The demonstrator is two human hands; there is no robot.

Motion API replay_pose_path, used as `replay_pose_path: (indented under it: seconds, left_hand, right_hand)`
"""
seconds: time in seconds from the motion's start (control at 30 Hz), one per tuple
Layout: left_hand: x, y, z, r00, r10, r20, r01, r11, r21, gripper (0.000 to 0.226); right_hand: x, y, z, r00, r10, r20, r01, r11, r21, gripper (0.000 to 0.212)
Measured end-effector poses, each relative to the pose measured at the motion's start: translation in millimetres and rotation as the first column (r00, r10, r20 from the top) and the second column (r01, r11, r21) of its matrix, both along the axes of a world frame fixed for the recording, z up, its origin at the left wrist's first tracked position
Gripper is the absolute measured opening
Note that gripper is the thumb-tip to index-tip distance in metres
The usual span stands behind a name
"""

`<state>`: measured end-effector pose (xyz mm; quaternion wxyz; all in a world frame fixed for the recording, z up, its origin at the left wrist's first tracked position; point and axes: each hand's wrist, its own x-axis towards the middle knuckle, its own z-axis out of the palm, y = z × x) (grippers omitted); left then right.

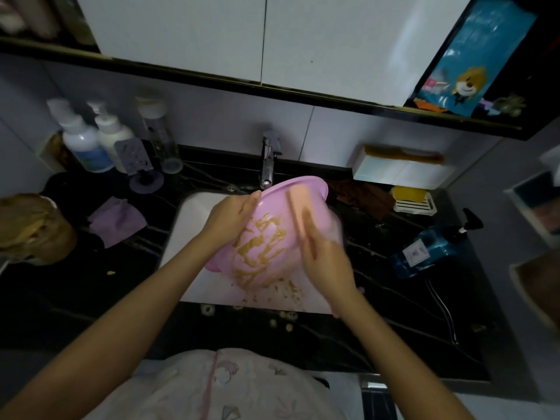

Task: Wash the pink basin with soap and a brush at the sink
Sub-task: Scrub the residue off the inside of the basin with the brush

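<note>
Centrally, the pink basin is held tilted above the white sink, its upper rim just under the chrome faucet and its lower edge down near the sink floor. The surface turned toward the camera carries brown smears. The left hand grips the basin's rim at the upper left, fingers curled over the edge. The right hand, at the basin's right side, holds a peach-coloured brush laid against the smeared surface; hand and brush are motion-blurred, so the exact finger placement cannot be told. Brown crumbs lie on the sink floor below the basin, with a few more on the black veined countertop along the sink's front edge.

Right of the sink, a yellow soap bar sits in a white dish, a brown cloth lies between it and the basin, and a blue pump bottle lies on its side farther right. A white box stands against the wall at centre right. Left of the sink rests a purple cloth; two white bottles stand in the upper left of the frame.
</note>
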<state>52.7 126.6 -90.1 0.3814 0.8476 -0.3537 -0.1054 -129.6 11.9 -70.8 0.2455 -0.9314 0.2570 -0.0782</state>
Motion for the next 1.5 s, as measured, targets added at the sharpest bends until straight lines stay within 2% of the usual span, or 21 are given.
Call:
replay_pose_path:
  seconds: [0.07, 0.13, 0.17, 0.23, 0.3, 0.33, 0.43, 0.5, 0.53, 0.63, 0.7, 0.77, 0.83, 0.9, 1.03, 1.1, 1.17, 1.23, 1.3, 1.4, 1.5]
  left_hand:
    - [10, 9, -2, 0.999, 0.026, -0.024, -0.027, 0.999, -0.026, 0.052]
    - [14, 12, -2, 0.999, 0.034, -0.038, -0.035, 0.999, -0.037, 0.051]
    - [13, 10, -1, 0.999, 0.032, -0.03, -0.033, 0.999, -0.034, 0.051]
    - [7, 2, 0, 1.0, 0.013, -0.008, -0.014, 1.0, -0.023, 0.051]
    - [5, -3, 1, 1.0, -0.004, 0.012, 0.004, 1.0, -0.008, 0.051]
    - [7, -3, 1, 1.0, -0.003, 0.01, 0.003, 1.0, 0.0, 0.051]
    - [17, 2, -1, 1.0, 0.014, -0.027, -0.014, 1.0, 0.004, 0.055]
    - [16, 2, -1, 1.0, 0.016, -0.024, -0.016, 1.0, 0.004, 0.054]
    - [13, 0, -1, 1.0, 0.013, -0.013, -0.013, 1.0, 0.008, 0.053]
    - [8, -8, 1, 1.0, -0.003, -0.003, 0.003, 1.0, 0.02, 0.052]
    - [10, -6, 3, 1.0, 0.001, -0.014, -0.001, 1.0, 0.025, 0.052]
    - [18, -3, 0, 1.0, 0.0, -0.03, 0.0, 1.0, 0.002, 0.053]
    - [22, -1, -1, 0.999, -0.007, -0.046, 0.006, 1.0, -0.003, 0.054]
    - [21, -3, -4, 1.0, -0.006, -0.031, 0.005, 1.0, -0.008, 0.054]
    - [19, -7, -2, 0.999, -0.002, -0.036, 0.002, 1.0, 0.0, 0.054]
    - [25, -2, -1, 0.998, 0.007, -0.059, -0.008, 1.0, -0.017, 0.055]
    - [32, 0, -1, 0.997, 0.012, -0.073, -0.015, 0.999, -0.032, 0.054]
    - [33, -1, 0, 0.997, -0.004, -0.079, 0.0, 0.999, -0.048, 0.054]
    - [30, -5, 0, 0.997, -0.021, -0.071, 0.018, 0.999, -0.049, 0.054]
    - [26, -9, -2, 0.999, -0.023, -0.046, 0.022, 0.999, -0.031, 0.054]
    - [34, -2, -6, 0.998, 0.005, -0.063, -0.008, 0.999, -0.044, 0.058]
  right_hand:
    - [-21, 15, -14, 0.981, 0.193, 0.0, -0.19, 0.964, -0.188, 0.054]
    - [-32, -6, -12, 0.993, 0.115, -0.039, -0.122, 0.952, -0.282, 0.054]
    - [-28, -23, -12, 0.999, -0.004, -0.046, -0.007, 0.97, -0.244, 0.053]
    - [-14, -35, -6, 0.982, -0.183, -0.048, 0.183, 0.983, -0.003, 0.051]
    - [1, -11, 1, 0.981, -0.194, 0.025, 0.19, 0.975, 0.111, 0.053]
    - [1, 5, 0, 0.994, -0.107, 0.037, 0.103, 0.99, 0.1, 0.055]
    - [-28, 31, -22, 0.979, 0.206, -0.01, -0.205, 0.97, -0.126, 0.059]
    - [-37, 14, -25, 0.989, 0.149, -0.005, -0.145, 0.949, -0.281, 0.059]
    - [-31, 5, -23, 0.998, 0.054, 0.018, -0.047, 0.962, -0.27, 0.057]
    - [3, 7, -8, 0.978, -0.203, 0.043, 0.203, 0.979, 0.008, 0.053]
    - [15, 34, -11, 0.988, -0.143, 0.061, 0.144, 0.99, -0.002, 0.053]
    - [-3, 60, -24, 0.998, 0.056, 0.029, -0.051, 0.99, -0.13, 0.056]
    - [-33, 50, -39, 0.991, 0.129, -0.03, -0.133, 0.97, -0.205, 0.059]
    - [-34, 20, -35, 0.999, 0.04, -0.001, -0.039, 0.973, -0.228, 0.058]
    - [5, 9, -26, 0.956, -0.245, 0.161, 0.236, 0.969, 0.077, 0.051]
    - [7, 34, -37, 0.973, -0.145, 0.178, 0.14, 0.989, 0.042, 0.053]
    - [-15, 53, -58, 0.991, 0.045, 0.129, -0.027, 0.99, -0.137, 0.06]
    - [-33, 37, -68, 0.992, 0.053, 0.111, -0.029, 0.977, -0.209, 0.06]
    - [-22, 7, -67, 0.971, -0.163, 0.173, 0.183, 0.977, -0.106, 0.056]
    - [8, -3, -55, 0.872, -0.432, 0.231, 0.378, 0.893, 0.242, 0.049]
    - [8, 35, -63, 0.927, -0.266, 0.264, 0.215, 0.955, 0.206, 0.053]
